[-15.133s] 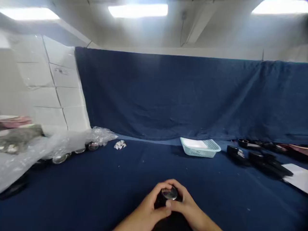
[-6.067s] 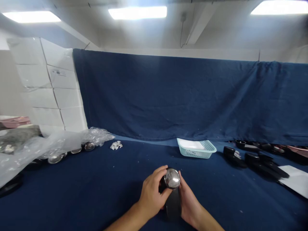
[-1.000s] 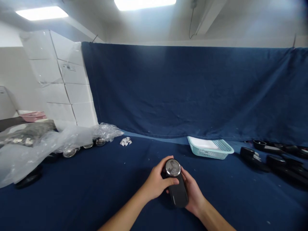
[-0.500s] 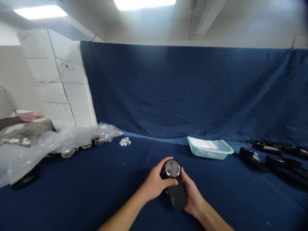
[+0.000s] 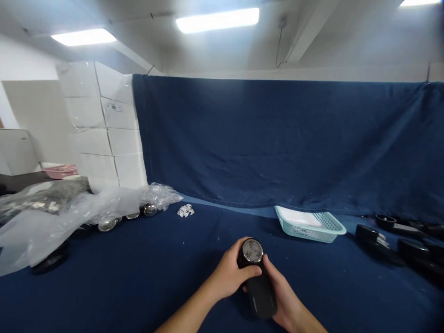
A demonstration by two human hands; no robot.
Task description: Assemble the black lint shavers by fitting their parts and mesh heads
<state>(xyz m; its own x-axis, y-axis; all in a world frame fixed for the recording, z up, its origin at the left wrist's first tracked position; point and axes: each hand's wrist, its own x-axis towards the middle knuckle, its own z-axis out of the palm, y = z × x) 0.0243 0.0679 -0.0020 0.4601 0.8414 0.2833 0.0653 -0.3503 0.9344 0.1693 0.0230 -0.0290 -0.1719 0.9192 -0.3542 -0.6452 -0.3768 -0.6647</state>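
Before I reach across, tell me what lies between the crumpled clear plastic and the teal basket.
A small white, dark-patched scrap, nearer the plastic than the basket; the head view shows it.

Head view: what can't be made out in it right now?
- Underside of the black device: head view, faces away, behind its own body.
- Most fingers of the right hand: head view, behind the device.
- Whatever the plastic sheet covers: head view, partly hidden by it.
- Label print on the white boxes: head view, too small.
- Far end of the dark items: head view, cut by right edge.
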